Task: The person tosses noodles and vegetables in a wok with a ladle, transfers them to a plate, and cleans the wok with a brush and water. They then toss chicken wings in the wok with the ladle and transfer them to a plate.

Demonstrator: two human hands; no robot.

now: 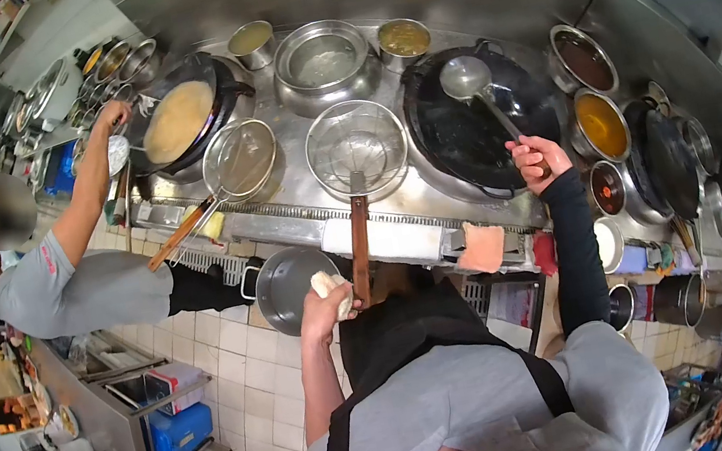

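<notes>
My right hand (540,162) is closed around the handle of a metal ladle (465,78), whose bowl is over the large black wok (452,137) at centre right. Held low beside the counter, my left hand (326,314) grips a pale folded cloth (331,291) next to a steel pot (279,290). Between the hands, a round strainer (356,141) with a wooden handle lies across the counter, handle toward me. An orange cloth (482,248) hangs at the counter's front edge.
At the left, a co-worker (72,286) reaches over a wok of tan liquid (181,122). A second strainer (240,158) and a wide steel pot (322,60) stand on the counter (293,194). Bowls of dark sauce (584,60) and orange liquid (600,125) line the right side.
</notes>
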